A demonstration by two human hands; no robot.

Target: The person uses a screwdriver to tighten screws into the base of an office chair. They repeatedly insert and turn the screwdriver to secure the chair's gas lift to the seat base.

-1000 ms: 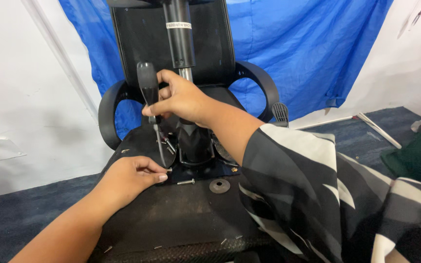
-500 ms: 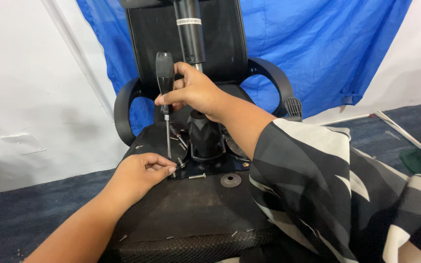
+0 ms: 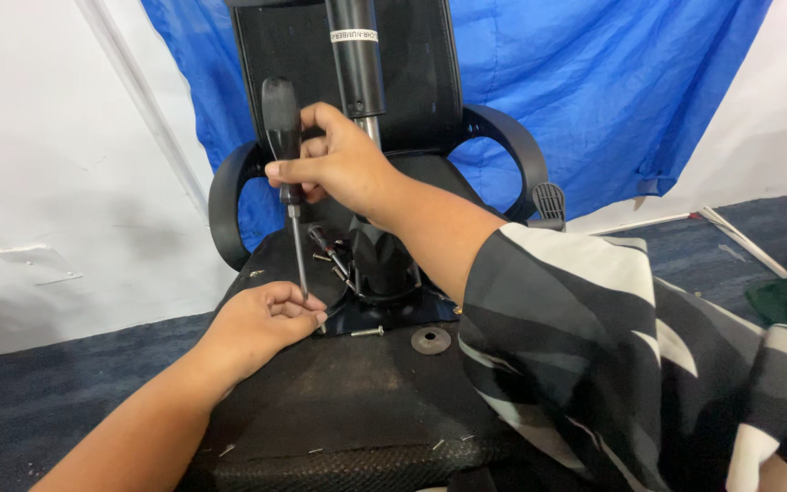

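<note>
The screwdriver (image 3: 286, 173) stands nearly upright — black handle up, thin shaft down, its long axis almost vertical — over the underside of an overturned office chair (image 3: 339, 383). The right hand (image 3: 343, 164) has its grip clenched around the handle, while the left hand (image 3: 261, 319) pinches at the tip, which its fingers hide, so whatever lies under it cannot be made out. Just beside lie one loose screw (image 3: 367, 332) and one round washer (image 3: 431, 341) — the single gas cylinder (image 3: 355, 59) is cut off by the top edge.
</note>
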